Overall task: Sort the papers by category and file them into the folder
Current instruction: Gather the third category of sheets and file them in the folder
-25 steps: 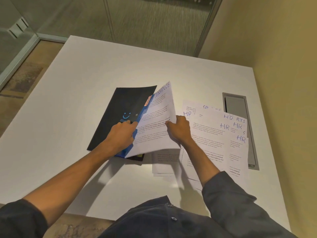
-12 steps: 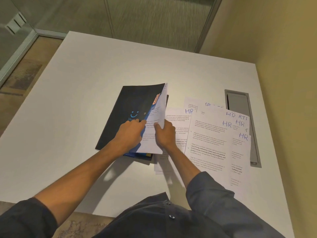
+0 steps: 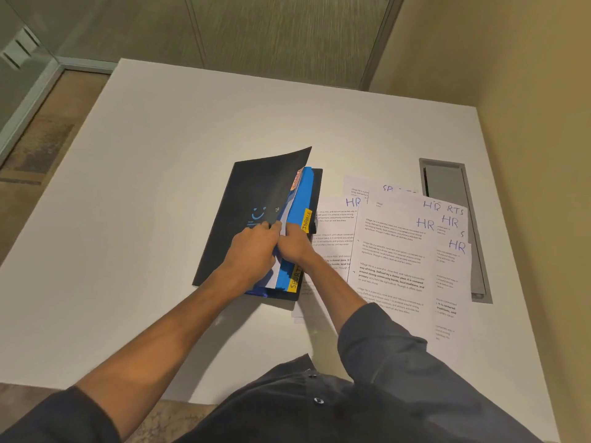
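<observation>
A black folder with a blue smiley lies in the middle of the white table, its cover lifted a little along the right edge. Blue dividers with yellow tabs marked FINANCE and SPORTS show inside. A white sheet is tucked almost fully between cover and dividers. My left hand holds the cover's edge, fingers curled over it. My right hand lies on the blue divider, fingers against the sheet's edge. Loose printed papers marked HR and SPORTS are fanned out to the right of the folder.
A grey recessed cable tray sits in the table at the far right, partly under the papers. A beige wall runs along the right side. Glass partitions and carpet lie beyond the table's far edge.
The FINANCE sheet, held up and visible a second ago, has slid into the folder. Both hands came together at the folder's edge and the cover has dropped lower.
</observation>
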Action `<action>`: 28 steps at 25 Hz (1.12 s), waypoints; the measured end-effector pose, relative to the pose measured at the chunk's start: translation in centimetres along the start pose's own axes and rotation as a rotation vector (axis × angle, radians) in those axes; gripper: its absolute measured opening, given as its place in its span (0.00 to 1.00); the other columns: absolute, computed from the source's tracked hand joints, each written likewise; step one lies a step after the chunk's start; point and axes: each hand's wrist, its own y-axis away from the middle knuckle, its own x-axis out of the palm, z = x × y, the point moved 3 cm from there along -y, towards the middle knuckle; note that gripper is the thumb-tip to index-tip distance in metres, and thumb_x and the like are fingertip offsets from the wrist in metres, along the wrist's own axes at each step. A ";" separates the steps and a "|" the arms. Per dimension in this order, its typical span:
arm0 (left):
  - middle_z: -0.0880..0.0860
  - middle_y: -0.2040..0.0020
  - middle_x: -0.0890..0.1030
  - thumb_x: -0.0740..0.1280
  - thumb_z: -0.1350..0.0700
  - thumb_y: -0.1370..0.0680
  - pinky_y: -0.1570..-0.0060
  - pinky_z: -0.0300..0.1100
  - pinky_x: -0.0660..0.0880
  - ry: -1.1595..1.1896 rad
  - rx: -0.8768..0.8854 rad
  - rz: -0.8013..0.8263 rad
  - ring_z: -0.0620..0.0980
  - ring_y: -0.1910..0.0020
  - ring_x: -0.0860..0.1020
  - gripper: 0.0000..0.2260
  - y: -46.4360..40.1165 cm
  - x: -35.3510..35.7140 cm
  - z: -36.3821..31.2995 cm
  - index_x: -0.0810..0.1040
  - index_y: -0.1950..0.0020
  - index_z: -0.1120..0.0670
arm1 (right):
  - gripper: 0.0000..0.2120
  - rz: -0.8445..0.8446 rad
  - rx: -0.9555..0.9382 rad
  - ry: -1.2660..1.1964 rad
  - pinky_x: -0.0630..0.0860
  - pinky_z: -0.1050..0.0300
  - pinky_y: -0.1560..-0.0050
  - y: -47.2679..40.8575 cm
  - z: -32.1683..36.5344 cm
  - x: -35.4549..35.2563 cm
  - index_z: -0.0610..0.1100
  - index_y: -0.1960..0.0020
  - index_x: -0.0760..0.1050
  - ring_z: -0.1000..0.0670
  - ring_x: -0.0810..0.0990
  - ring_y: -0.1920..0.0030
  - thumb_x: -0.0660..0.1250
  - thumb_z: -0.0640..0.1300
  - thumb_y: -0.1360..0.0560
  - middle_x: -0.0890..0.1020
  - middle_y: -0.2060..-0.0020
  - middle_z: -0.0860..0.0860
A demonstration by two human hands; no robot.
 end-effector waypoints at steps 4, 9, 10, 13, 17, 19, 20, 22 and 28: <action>0.55 0.36 0.76 0.63 0.54 0.20 0.44 0.47 0.76 0.004 -0.015 -0.026 0.55 0.42 0.78 0.22 -0.6 0.4 0.2 0.64 0.28 0.53 | 0.08 -0.046 -0.032 -0.030 0.77 0.51 0.51 0.5 -0.5 -0.3 0.39 0.46 0.74 0.45 0.80 0.51 0.64 0.40 0.23 0.81 0.52 0.43; 0.59 0.35 0.72 0.65 0.54 0.22 0.49 0.48 0.77 -0.027 -0.089 0.067 0.59 0.44 0.78 0.24 -2.6 1.9 1.1 0.63 0.28 0.55 | 0.08 -0.248 -0.060 -0.191 0.82 0.47 0.53 3.6 -4.5 -4.3 0.49 0.48 0.78 0.50 0.86 0.63 0.67 0.43 0.27 0.85 0.61 0.49; 0.61 0.32 0.69 0.65 0.54 0.22 0.48 0.50 0.77 -0.037 -0.115 0.095 0.61 0.43 0.77 0.24 -3.0 2.5 1.5 0.63 0.28 0.55 | 0.07 -0.271 -0.071 -0.175 0.82 0.47 0.52 4.4 -5.8 -5.3 0.52 0.50 0.79 0.51 0.86 0.64 0.67 0.44 0.27 0.86 0.61 0.51; 0.63 0.24 0.56 0.64 0.53 0.21 0.42 0.54 0.74 -0.073 -0.189 0.198 0.65 0.35 0.71 0.25 -3.6 4.8 2.2 0.60 0.26 0.54 | 0.06 -0.328 -0.044 -0.138 0.82 0.44 0.52 7.0 -9.9 -7.9 0.59 0.56 0.78 0.53 0.86 0.64 0.65 0.48 0.29 0.86 0.63 0.53; 0.60 0.23 0.52 0.62 0.55 0.21 0.40 0.55 0.72 -0.041 -0.218 0.098 0.61 0.27 0.60 0.21 -3.0 6.9 1.0 0.64 0.29 0.54 | 0.06 -0.415 0.021 -0.083 0.82 0.45 0.54 10.5 -15.2 -10.4 0.59 0.54 0.78 0.54 0.86 0.63 0.64 0.50 0.28 0.86 0.61 0.55; 0.59 0.25 0.58 0.61 0.56 0.22 0.45 0.51 0.74 -0.001 -0.143 -0.025 0.59 0.30 0.65 0.15 -2.3 7.7 -1.1 0.70 0.35 0.56 | 0.05 -0.444 0.059 -0.002 0.81 0.48 0.53 12.1 -17.2 -11.4 0.57 0.53 0.78 0.53 0.85 0.61 0.65 0.50 0.27 0.85 0.61 0.56; 0.59 0.27 0.61 0.61 0.55 0.22 0.46 0.50 0.75 0.024 -0.077 -0.055 0.58 0.33 0.67 0.14 -1.8 8.2 -2.6 0.72 0.38 0.56 | 0.05 -0.463 0.079 0.035 0.80 0.50 0.54 12.9 -18.1 -11.9 0.57 0.53 0.77 0.53 0.85 0.60 0.65 0.49 0.27 0.85 0.61 0.57; 0.59 0.29 0.64 0.61 0.54 0.23 0.43 0.50 0.74 0.073 0.059 -0.038 0.56 0.34 0.69 0.15 -0.7 9.9 -5.6 0.73 0.38 0.56 | 0.06 -0.507 0.135 0.085 0.77 0.54 0.54 14.0 -19.9 -13.1 0.55 0.51 0.77 0.49 0.84 0.56 0.65 0.46 0.25 0.84 0.59 0.56; 0.61 0.23 0.53 0.57 0.48 0.22 0.28 0.56 0.56 0.016 0.214 0.150 0.61 0.24 0.52 0.26 1.8 14.5 -14.2 0.59 0.26 0.55 | 0.18 -0.467 0.362 0.216 0.71 0.52 0.49 14.9 -24.7 -16.1 0.43 0.42 0.74 0.41 0.78 0.46 0.64 0.52 0.27 0.80 0.47 0.47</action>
